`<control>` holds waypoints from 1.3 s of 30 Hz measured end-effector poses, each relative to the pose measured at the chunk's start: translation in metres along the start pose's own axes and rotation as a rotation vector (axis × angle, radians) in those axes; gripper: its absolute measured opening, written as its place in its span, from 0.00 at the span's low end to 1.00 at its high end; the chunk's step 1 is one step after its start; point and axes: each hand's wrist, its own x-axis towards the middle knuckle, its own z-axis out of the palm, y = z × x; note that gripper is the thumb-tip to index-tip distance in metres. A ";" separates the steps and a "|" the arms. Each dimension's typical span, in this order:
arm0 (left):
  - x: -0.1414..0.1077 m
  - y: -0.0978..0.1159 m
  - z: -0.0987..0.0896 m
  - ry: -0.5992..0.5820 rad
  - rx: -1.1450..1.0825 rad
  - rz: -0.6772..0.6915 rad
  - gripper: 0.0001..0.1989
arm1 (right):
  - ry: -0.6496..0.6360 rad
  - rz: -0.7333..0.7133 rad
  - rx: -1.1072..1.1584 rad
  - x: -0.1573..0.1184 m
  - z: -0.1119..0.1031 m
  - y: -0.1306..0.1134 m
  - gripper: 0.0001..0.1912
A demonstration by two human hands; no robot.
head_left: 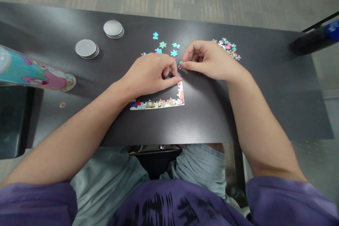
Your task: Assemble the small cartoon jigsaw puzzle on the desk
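My right hand (208, 60) pinches a small blue-and-pink puzzle piece (180, 65) between thumb and fingertips. Just left of it is my left hand (152, 74), its fingers curled and its thumb stretched apart from them. That thumb rests at the upper end of the joined puzzle border (180, 93). The border makes an L on the dark table (201, 120), with a bottom row and a short right side; my left hand and wrist may hide part of it. Beyond my hands lie several loose light-blue pieces (162, 44).
A heap of mixed puzzle pieces (230, 47) lies behind my right hand. Two stacks of round silver discs, one nearer (86, 48) and one farther (113, 28), sit at the left. A colourful tube (39, 72) lies left; a dark cylinder (309, 40) is at right.
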 end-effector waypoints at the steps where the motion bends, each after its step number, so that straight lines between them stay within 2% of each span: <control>1: 0.000 0.000 -0.002 -0.001 -0.001 0.000 0.11 | -0.004 0.004 0.029 0.000 -0.001 -0.001 0.29; 8: 0.000 -0.004 -0.003 -0.033 0.021 0.040 0.14 | -0.142 -0.003 0.124 -0.004 -0.004 -0.007 0.24; 17: 0.000 -0.005 -0.003 -0.040 0.061 0.073 0.12 | -0.254 -0.078 0.119 0.000 0.000 -0.006 0.27; 23: -0.001 -0.005 -0.002 -0.024 0.067 0.079 0.13 | -0.214 -0.077 0.103 0.001 0.001 -0.007 0.26; 31: -0.002 -0.004 0.002 0.003 0.084 0.092 0.14 | -0.167 -0.064 0.048 -0.002 0.004 -0.003 0.17; 35: -0.001 -0.006 -0.008 0.001 0.023 0.057 0.14 | -0.158 -0.071 0.044 -0.002 0.002 -0.002 0.17; 39: 0.001 -0.020 -0.031 0.163 0.054 -0.075 0.09 | -0.053 -0.079 0.043 0.000 0.001 0.003 0.16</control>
